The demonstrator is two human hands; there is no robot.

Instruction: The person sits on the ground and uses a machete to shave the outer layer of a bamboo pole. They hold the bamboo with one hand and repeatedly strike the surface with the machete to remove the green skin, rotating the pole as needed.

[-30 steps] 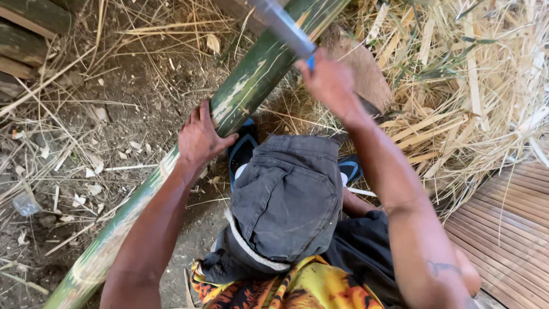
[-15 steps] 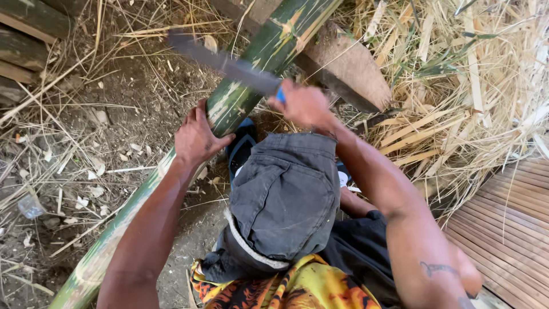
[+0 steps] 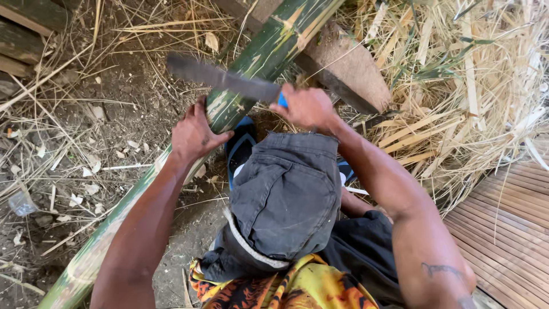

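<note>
Bare dirt scattered with dry straw and pale chips is making up the ground (image 3: 74, 143), with a heap of split bamboo strips (image 3: 457, 86) lying to the right and slatted wooden decking (image 3: 503, 229) showing at the lower right corner. A long green bamboo pole (image 3: 251, 74) is running diagonally from the lower left up to the top centre, its upper part resting across a rough wooden block (image 3: 349, 68). The left hand (image 3: 194, 134) is pressing down on the pole, fingers wrapped over its curve, bracing it just below where the blade is crossing. The right hand (image 3: 306, 106) is closed tight around the blue handle of a machete (image 3: 223, 77) — the dark blade is lying across the pole, pointing left, blurred enough that I cannot tell whether its edge is touching the bark. The person's bent knee in grey shorts (image 3: 286, 194) is filling the middle, with a blue sandal (image 3: 243, 146) planted just beside the pole.

Judging by the surface, the work is partly along: the upper stretch of the pole is already showing pale scraped streaks and nicks, and the lower end is looking scuffed too, while the section under the left hand is remaining mostly green — and the pole is lying whole, not split
</note>
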